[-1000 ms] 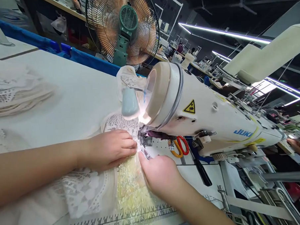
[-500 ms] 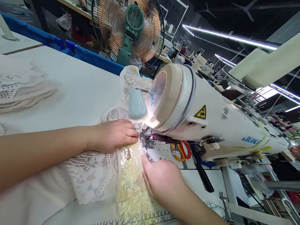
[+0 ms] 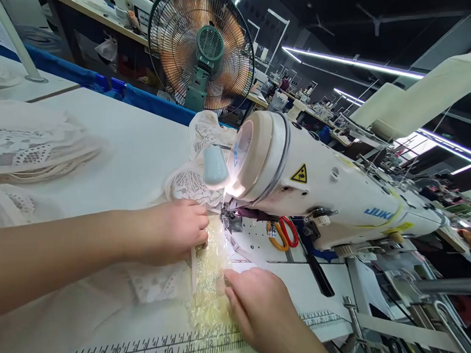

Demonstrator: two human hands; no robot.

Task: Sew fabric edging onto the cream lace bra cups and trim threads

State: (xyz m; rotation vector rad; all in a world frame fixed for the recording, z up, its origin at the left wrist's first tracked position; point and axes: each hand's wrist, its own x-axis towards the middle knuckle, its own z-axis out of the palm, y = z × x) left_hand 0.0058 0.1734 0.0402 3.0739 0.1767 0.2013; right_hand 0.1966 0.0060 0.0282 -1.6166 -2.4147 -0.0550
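Note:
White lace fabric (image 3: 193,186) lies under and behind the needle area of a white sewing machine (image 3: 318,193). My left hand (image 3: 171,228) is closed on the fabric just left of the presser foot (image 3: 226,218), fingers curled down. A yellowish, tape-covered strip (image 3: 211,292) runs from the foot toward me. At this strip's right edge is my right hand (image 3: 260,305), thumb and fingers curled together; what they pinch is hidden. A narrow white band (image 3: 238,248) leads from the foot toward that hand.
Scissors with orange and red handles (image 3: 288,232) lie right of the needle. A printed ruler scale (image 3: 168,351) crosses the front of the table. Stacked lace pieces (image 3: 35,149) lie at left. A large fan (image 3: 202,53) stands behind the table.
My left hand has shifted slightly left and down from the presser foot, pulling lace with it. My right hand has drawn back toward me. The camera view has shifted a little.

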